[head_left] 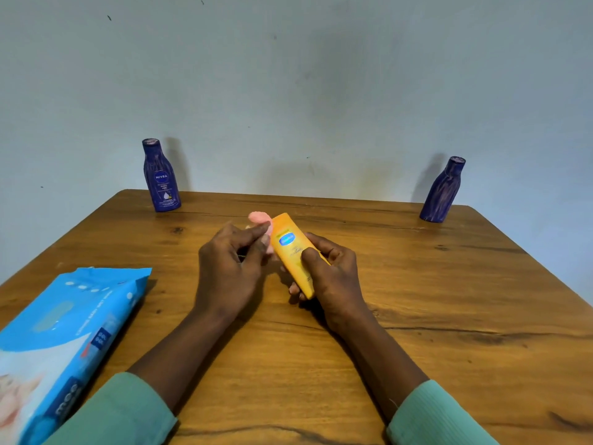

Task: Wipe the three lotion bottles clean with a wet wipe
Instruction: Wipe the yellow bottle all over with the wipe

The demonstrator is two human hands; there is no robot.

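So, wooden table (449,316) fills the lower view, its far edge against a pale wall (321,91). Bare wood lies right of the hands and in the strip between the hands and the far edge.

Blue wet wipes pack (64,332) lies flat at the near left, partly cut off by the frame. Its top flap looks closed and the contents are not visible.

Both forearms come in from the bottom in green sleeves (115,412). The right hand (333,271) grips the yellow lotion bottle (290,248) at table centre, thumb across the front, fingers curled round the back. The bottle is tilted, far end leaning left, blue oval label facing up. Cannot tell if it touches the wood.

The left hand (227,271) has its fingers curled, pinching a bunched pink wet wipe (260,218) against the upper left side of the yellow bottle.

A dark blue Nivea bottle (161,178) stands upright at the far left corner, just inside the edge, label forward, cap on. A second dark blue bottle (442,191) stands near the far right corner, capped, plain side showing. The two are well apart, with open wood between them. Fill level cannot be seen in any of the three bottles.
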